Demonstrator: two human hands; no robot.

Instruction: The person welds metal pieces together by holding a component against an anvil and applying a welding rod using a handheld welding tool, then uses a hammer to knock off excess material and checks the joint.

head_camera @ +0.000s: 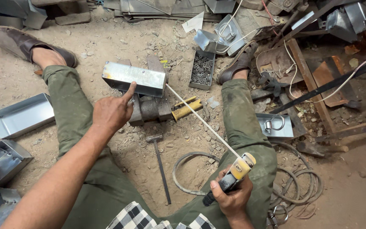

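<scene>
1. Near right, the right hand (232,196) has its fingers closed round a welding electrode holder (233,174).
2. Its welding rod (202,120) reaches the far-left metal box's end; welding seems in hand, needing steady tip contact.
3. The left hand (112,111), mostly curled, presses its forefinger on that galvanised metal box (134,78) atop a vise (149,108).
4. Farther off, a small tray (202,69) holds washers.

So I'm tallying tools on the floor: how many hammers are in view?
1. The hammer lies on the dirt between the legs, head toward the vise, between the left hand and right hand. Scrap could hide others.
</scene>
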